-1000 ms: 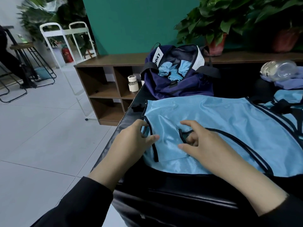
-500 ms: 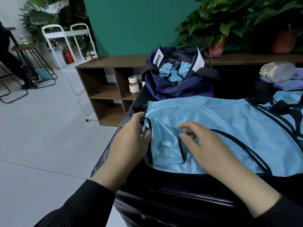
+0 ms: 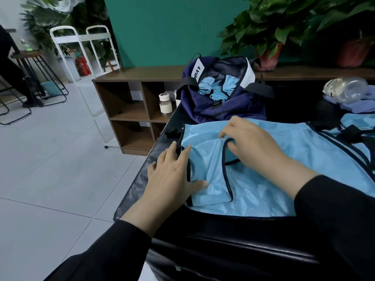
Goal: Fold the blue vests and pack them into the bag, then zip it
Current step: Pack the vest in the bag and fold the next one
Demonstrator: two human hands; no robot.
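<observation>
While both hands work on it, the light blue vest [image 3: 274, 179] lies spread flat on the black padded surface [image 3: 223, 230], its long axis running from under the left hand out past the right hand toward the right edge of view. The end with the dark-trimmed openings points left, and that is where the hands are.

The left hand [image 3: 172, 175] lies flat, fingers straight and spread, pressing the vest's left edge at its dark binding; its outer fingers reach past the cloth onto the black surface. The right hand [image 3: 249, 145] sits just beyond and to the right of it, fingers curled down around the dark-trimmed strap loop, gripping it with the fabric bunched underneath.

Straight ahead of the right hand stands the navy bag [image 3: 221, 106], mouth open toward the camera, with folded blue vests [image 3: 217, 88] already tucked inside. Bag and flat vest nearly touch.

Left of the left hand the padded surface ends almost at once and drops to the tiled floor [image 3: 50, 169]. Far right of the right hand, more blue fabric [image 3: 357, 122] lies bunched.
</observation>
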